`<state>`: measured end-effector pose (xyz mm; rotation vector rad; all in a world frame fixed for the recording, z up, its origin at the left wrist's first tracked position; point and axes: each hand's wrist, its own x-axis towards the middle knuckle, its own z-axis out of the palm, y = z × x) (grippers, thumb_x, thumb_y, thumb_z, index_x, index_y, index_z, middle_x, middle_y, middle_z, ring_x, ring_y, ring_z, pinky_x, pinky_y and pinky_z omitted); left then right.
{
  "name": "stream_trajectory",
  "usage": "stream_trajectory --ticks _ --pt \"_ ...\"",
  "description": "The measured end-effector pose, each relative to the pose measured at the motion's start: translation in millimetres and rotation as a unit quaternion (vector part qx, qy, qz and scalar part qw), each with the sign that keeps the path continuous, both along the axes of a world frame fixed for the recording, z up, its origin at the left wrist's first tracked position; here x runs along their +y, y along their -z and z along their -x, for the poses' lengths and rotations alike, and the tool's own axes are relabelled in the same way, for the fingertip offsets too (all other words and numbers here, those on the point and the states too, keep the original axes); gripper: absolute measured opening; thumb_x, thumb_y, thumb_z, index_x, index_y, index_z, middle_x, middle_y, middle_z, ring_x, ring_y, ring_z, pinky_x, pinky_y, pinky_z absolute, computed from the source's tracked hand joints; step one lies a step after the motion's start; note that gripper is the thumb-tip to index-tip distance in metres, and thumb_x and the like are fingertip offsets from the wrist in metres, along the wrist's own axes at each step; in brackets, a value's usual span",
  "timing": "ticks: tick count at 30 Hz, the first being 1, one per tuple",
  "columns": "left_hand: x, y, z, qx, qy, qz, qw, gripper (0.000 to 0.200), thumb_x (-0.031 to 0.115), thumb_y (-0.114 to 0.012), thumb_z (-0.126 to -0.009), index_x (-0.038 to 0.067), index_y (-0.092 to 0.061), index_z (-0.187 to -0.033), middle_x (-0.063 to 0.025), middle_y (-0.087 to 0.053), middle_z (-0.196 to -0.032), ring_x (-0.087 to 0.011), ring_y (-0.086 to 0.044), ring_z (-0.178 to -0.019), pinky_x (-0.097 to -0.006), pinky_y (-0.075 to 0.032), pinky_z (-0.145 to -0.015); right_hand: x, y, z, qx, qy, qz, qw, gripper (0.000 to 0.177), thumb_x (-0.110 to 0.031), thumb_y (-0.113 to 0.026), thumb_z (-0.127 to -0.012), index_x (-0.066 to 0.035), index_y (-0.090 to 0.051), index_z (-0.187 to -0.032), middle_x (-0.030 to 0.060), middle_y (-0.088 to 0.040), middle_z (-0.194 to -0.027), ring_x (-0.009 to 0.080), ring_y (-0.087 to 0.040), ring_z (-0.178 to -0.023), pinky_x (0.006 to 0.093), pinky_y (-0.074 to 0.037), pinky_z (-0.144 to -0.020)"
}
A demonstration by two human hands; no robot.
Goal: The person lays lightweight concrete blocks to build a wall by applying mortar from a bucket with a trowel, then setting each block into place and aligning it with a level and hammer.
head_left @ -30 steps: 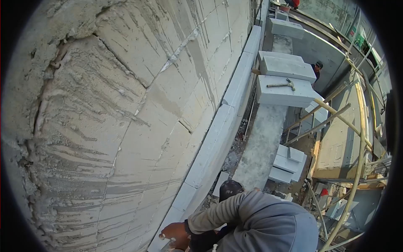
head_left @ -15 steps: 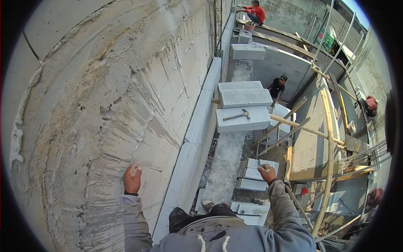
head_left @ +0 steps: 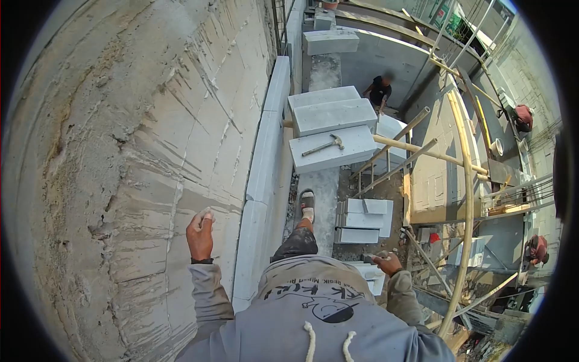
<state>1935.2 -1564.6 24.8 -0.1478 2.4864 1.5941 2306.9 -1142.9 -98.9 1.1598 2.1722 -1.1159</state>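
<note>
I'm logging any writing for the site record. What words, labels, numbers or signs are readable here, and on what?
Nothing here can be quoted with confidence.
Hoodie: large black print with a smaller line beside it, seen upside down and creased; too distorted to read.
Sign, green and red, far off at the top: too small and blurred to read.
Hammer, blocks, wall: no writing visible.

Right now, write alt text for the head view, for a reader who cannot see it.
A person in a grey hoodie stands on a ledge, left hand raised with curled fingers close to a rough block wall, right hand low at the side. Ahead, a hammer lies on stacked blocks; bamboo scaffolding and other workers show below.
</note>
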Motion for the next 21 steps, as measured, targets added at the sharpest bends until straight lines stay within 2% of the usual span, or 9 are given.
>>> stream_trajectory --ticks 7,9,11,12,14,15,16,18,21 --pt "158.4 3.6 191.8 0.166 0.108 0.038 0.979 0.032 0.018 -0.055 -0.088 -0.005 -0.058 -0.110 -0.0157 -0.064 -0.102 -0.0235 -0.061 -0.094 -0.0307 -0.047 -0.084 139.7 -69.8 287.1 0.193 -0.076 -0.090 0.974 0.040 -0.035 -0.058 -0.082 -0.002 -0.060 -0.105 0.0202 -0.064 -0.093 0.0329 -0.061 -0.091 0.0373 -0.047 -0.078" --pt "169.7 8.5 247.3 0.384 -0.018 0.236 0.892 0.030 0.015 -0.054 -0.087 -0.005 -0.060 -0.107 -0.0169 -0.064 -0.102 -0.0259 -0.062 -0.094 -0.0332 -0.048 -0.083 192.3 -59.6 316.1 0.212 -0.021 -0.071 0.975 0.039 -0.035 -0.057 -0.082 -0.004 -0.060 -0.106 0.0205 -0.064 -0.093 0.0321 -0.061 -0.093 0.0368 -0.047 -0.079" --pt "158.7 24.4 279.4 0.238 -0.143 0.065 0.958 0.027 0.014 -0.052 -0.086 -0.006 -0.062 -0.102 -0.0172 -0.065 -0.099 -0.0281 -0.063 -0.092 -0.0350 -0.050 -0.080 253.5 -17.1 268.4 0.132 0.050 -0.124 0.982 0.038 -0.035 -0.059 -0.079 -0.005 -0.063 -0.101 0.0188 -0.065 -0.092 0.0306 -0.062 -0.092 0.0378 -0.047 -0.080" --pt "160.7 28.3 281.2 0.247 -0.162 0.054 0.954 0.027 0.014 -0.051 -0.086 -0.006 -0.062 -0.102 -0.0169 -0.065 -0.098 -0.0285 -0.064 -0.090 -0.0347 -0.050 -0.079 266.1 -23.6 241.4 0.062 0.037 -0.200 0.977 0.036 -0.035 -0.059 -0.078 -0.003 -0.066 -0.093 0.0184 -0.066 -0.090 0.0316 -0.062 -0.090 0.0380 -0.047 -0.079" --pt "169.9 30.1 279.9 0.256 -0.203 0.057 0.944 0.027 0.014 -0.050 -0.087 -0.005 -0.062 -0.100 -0.0169 -0.065 -0.096 -0.0281 -0.064 -0.088 -0.0343 -0.050 -0.077 280.5 -17.3 174.1 -0.147 0.228 -0.163 0.948 0.043 -0.039 -0.062 -0.073 -0.002 -0.065 -0.095 0.0201 -0.065 -0.094 0.0322 -0.063 -0.087 0.0392 -0.048 -0.073" --pt "179.1 24.6 275.6 0.256 -0.227 0.071 0.937 0.026 0.014 -0.050 -0.087 -0.005 -0.063 -0.100 -0.0171 -0.065 -0.096 -0.0273 -0.064 -0.088 -0.0342 -0.050 -0.077 309.3 48.9 103.6 -0.262 0.240 -0.122 0.927 0.041 -0.036 -0.064 -0.073 -0.009 -0.064 -0.104 0.0170 -0.064 -0.102 0.0313 -0.061 -0.096 0.0390 -0.048 -0.081" --pt "187.5 18.8 272.5 0.256 -0.233 0.066 0.936 0.026 0.014 -0.050 -0.087 -0.005 -0.063 -0.100 -0.0171 -0.065 -0.096 -0.0273 -0.064 -0.088 -0.0342 -0.050 -0.077 307.4 55.1 74.9 -0.337 0.241 -0.099 0.905 0.043 -0.038 -0.063 -0.074 -0.009 -0.063 -0.106 0.0167 -0.063 -0.106 0.0310 -0.059 -0.099 0.0388 -0.046 -0.084" --pt "206.0 1.9 279.1 0.229 -0.237 0.281 0.901 0.025 0.013 -0.048 -0.088 -0.004 -0.062 -0.099 -0.0180 -0.065 -0.097 -0.0246 -0.064 -0.087 -0.0348 -0.050 -0.077 290.8 45.9 72.9 -0.418 0.180 -0.029 0.890 0.047 -0.040 -0.061 -0.076 -0.009 -0.061 -0.110 0.0162 -0.060 -0.112 0.0306 -0.056 -0.106 0.0384 -0.044 -0.089" --pt "259.2 -21.8 311.7 0.202 -0.139 0.199 0.949 0.023 0.011 -0.050 -0.087 -0.004 -0.062 -0.100 -0.0179 -0.065 -0.097 -0.0259 -0.063 -0.088 -0.0342 -0.049 -0.078 296.1 26.3 149.2 -0.398 0.062 -0.028 0.915 0.052 -0.044 -0.059 -0.078 -0.009 -0.059 -0.117 0.0153 -0.056 -0.122 0.0299 -0.050 -0.116 0.0378 -0.039 -0.097"
